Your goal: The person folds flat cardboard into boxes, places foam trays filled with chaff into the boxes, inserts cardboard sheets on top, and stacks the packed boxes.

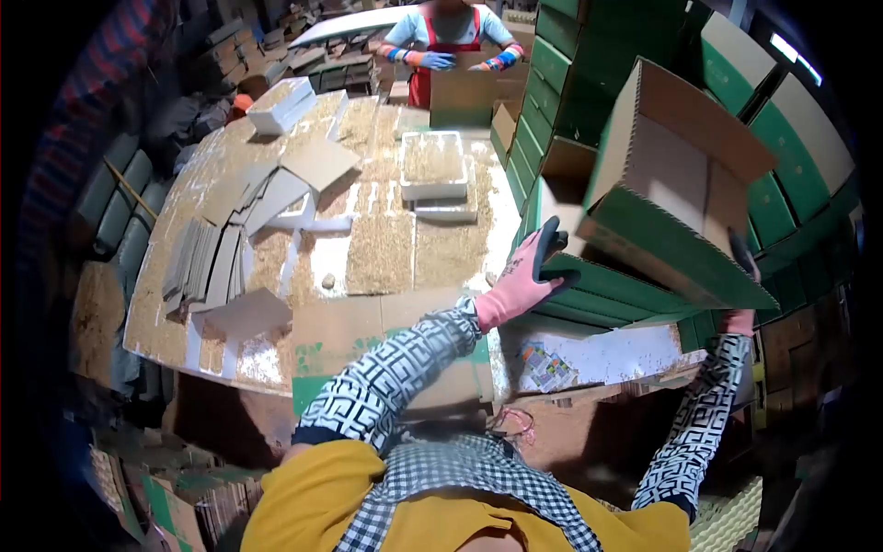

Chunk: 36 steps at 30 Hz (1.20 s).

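Observation:
An open, empty cardboard box (681, 175) with green outer sides is tilted over other green boxes on my right. My right hand (743, 285), in a pink glove with dark fingertips, grips its near right corner; the box wall hides part of the fingers. In a matching glove, my left hand (526, 283) is beside the near left side of the box. Its fingers and thumb are spread, and nothing is held in them. Whether its fingertips touch the green box (602, 285) below is unclear. A flattened cardboard sheet (340, 327) with green print lies under my left forearm.
Across the table (501, 235), a person in red overalls (446, 41) has gloved hands on an upright cardboard box (462, 97). White trays of brown grains (432, 161), several grey cardboard pieces (207, 262) and a white box (280, 109) lie on it. Stacked green boxes (547, 78) rise at right.

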### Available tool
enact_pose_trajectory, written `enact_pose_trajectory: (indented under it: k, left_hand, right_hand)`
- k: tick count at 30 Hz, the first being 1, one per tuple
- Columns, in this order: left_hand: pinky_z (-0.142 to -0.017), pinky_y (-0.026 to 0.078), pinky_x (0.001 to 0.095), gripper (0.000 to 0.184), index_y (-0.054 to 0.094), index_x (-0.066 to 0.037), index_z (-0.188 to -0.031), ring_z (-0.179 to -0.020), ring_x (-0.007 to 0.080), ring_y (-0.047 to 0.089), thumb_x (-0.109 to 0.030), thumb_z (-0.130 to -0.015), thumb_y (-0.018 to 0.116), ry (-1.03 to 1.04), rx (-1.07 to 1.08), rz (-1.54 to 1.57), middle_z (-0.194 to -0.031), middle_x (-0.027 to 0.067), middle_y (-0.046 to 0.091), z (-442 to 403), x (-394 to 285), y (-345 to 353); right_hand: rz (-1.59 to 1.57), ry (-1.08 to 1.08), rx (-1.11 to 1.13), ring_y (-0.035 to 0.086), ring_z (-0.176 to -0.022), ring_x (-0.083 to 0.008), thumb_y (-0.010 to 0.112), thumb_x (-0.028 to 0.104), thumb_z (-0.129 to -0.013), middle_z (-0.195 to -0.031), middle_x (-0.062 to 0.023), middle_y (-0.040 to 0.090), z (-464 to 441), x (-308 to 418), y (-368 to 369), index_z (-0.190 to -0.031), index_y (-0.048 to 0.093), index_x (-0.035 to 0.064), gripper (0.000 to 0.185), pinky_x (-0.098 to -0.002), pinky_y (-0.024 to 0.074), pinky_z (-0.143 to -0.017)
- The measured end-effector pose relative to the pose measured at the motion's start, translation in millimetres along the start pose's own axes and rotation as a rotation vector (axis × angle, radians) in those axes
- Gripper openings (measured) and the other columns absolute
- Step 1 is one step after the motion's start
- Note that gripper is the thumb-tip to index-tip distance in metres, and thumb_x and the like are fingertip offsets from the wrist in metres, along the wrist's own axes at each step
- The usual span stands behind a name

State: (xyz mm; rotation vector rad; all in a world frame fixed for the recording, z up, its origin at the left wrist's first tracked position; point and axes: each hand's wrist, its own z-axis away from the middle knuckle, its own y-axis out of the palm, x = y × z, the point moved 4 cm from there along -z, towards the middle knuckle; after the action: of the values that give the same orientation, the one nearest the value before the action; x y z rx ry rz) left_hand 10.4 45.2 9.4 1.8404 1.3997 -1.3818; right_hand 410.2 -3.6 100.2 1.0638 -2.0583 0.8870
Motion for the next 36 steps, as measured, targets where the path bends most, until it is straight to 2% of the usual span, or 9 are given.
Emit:
enact_pose_trajectory:
  k: [5, 8, 10, 12, 16, 20, 24, 30, 36]
  left_hand:
    - [-0.115, 0.022, 0.0364, 0.098, 0.015, 0.0, -0.148, -0.138, 0.0338, 0.028, -0.016, -0.073, 0.076, -0.008, -0.167, -0.034, -0.148, 0.0217, 0.028, 22, 16, 7]
    - [-0.114, 0.023, 0.0352, 0.092, 0.02, 0.003, -0.146, -0.137, 0.028, 0.032, -0.015, -0.075, 0.076, -0.005, -0.348, -0.139, -0.147, 0.0196, 0.033, 69, 45, -41]
    - [-0.112, 0.028, 0.0375, 0.085, 0.03, 0.005, -0.142, -0.133, 0.0313, 0.038, -0.03, -0.077, 0.074, -0.229, -0.456, -0.466, -0.142, 0.0236, 0.039, 128, 41, -111]
    - [-0.11, 0.028, 0.0414, 0.083, 0.036, 0.007, -0.137, -0.129, 0.0368, 0.039, -0.04, -0.079, 0.072, -0.535, -0.629, -0.887, -0.139, 0.0262, 0.041, 219, 87, -197]
    - [-0.102, 0.032, 0.0492, 0.082, 0.041, 0.009, -0.129, -0.128, 0.0402, 0.04, -0.061, -0.087, 0.051, -1.417, -0.79, -0.902, -0.138, 0.029, 0.041, 387, 152, -284]
    - [-0.086, 0.046, 0.0376, 0.043, 0.06, 0.001, -0.112, -0.099, 0.0363, 0.061, -0.037, -0.093, 0.056, -0.848, -0.947, -0.667, -0.107, 0.0217, 0.064, 382, 124, -269]
    - [-0.089, 0.047, 0.0326, 0.03, 0.058, 0.006, -0.114, -0.104, 0.0224, 0.062, -0.017, -0.094, 0.056, -0.438, -1.087, -0.433, -0.113, 0.0157, 0.065, 397, 66, -304]
    - [-0.086, 0.045, 0.0296, 0.033, 0.057, 0.002, -0.114, -0.093, 0.018, 0.057, -0.026, -0.099, 0.047, -0.231, -0.879, -0.076, -0.101, 0.0075, 0.062, 350, 32, -340]
    - [-0.084, 0.048, 0.029, 0.043, 0.059, -0.002, -0.12, -0.094, 0.014, 0.056, -0.037, -0.099, 0.048, -0.305, -1.12, 0.314, -0.105, 0.0067, 0.061, 359, 41, -367]
  right_hand:
    - [-0.083, 0.196, -0.033, 0.057, -0.11, -0.0213, 0.049, 0.015, -0.095, -0.123, -0.0141, 0.06, 12, -47, 25, -0.126, 0.056, -0.002, 0.036, -0.032, 0.0433, -0.099]
    - [-0.09, 0.335, -0.616, 0.06, -0.101, -0.0204, 0.052, 0.008, -0.093, -0.115, -0.0133, 0.063, 32, 58, 30, -0.118, 0.06, -0.0014, 0.028, -0.0326, 0.0478, -0.092]
    - [0.101, -0.16, -0.714, 0.062, -0.099, -0.0234, 0.05, 0.01, -0.095, -0.116, -0.0166, 0.062, 85, 104, 40, -0.118, 0.06, -0.0023, 0.029, -0.0363, 0.0486, -0.093]
    - [0.583, -0.504, -0.212, 0.062, -0.099, -0.0283, 0.054, 0.017, -0.091, -0.117, -0.0188, 0.061, 147, 150, 136, -0.119, 0.057, -0.0042, 0.036, -0.039, 0.0471, -0.094]
    - [0.243, 0.218, 0.62, 0.037, -0.129, -0.0382, 0.066, 0.04, -0.082, -0.137, -0.0228, 0.043, 244, 64, 338, -0.132, 0.043, -0.0034, 0.071, -0.0438, 0.0319, -0.106]
    - [0.875, 0.601, 0.627, 0.033, -0.127, -0.05, 0.065, 0.054, -0.078, -0.136, -0.0308, 0.038, 297, -35, 422, -0.135, 0.038, -0.0036, 0.085, -0.0507, 0.0327, -0.104]
    - [0.243, 0.442, 0.545, 0.049, -0.12, -0.0339, 0.064, 0.046, -0.084, -0.129, -0.0244, 0.051, 260, -14, 382, -0.13, 0.045, -0.0043, 0.071, -0.0386, 0.0374, -0.102]
    - [-0.417, 0.541, -0.093, 0.048, -0.082, -0.0123, 0.063, 0.018, -0.091, -0.095, -0.0053, 0.054, 169, 32, 414, -0.102, 0.053, 0.0015, 0.022, -0.0247, 0.0422, -0.074]
    - [-0.456, 0.047, 0.239, 0.046, -0.083, -0.0105, 0.053, -0.006, -0.084, -0.099, -0.0045, 0.048, 231, 204, 387, -0.101, 0.049, 0.0024, 0.02, -0.0237, 0.041, -0.078]
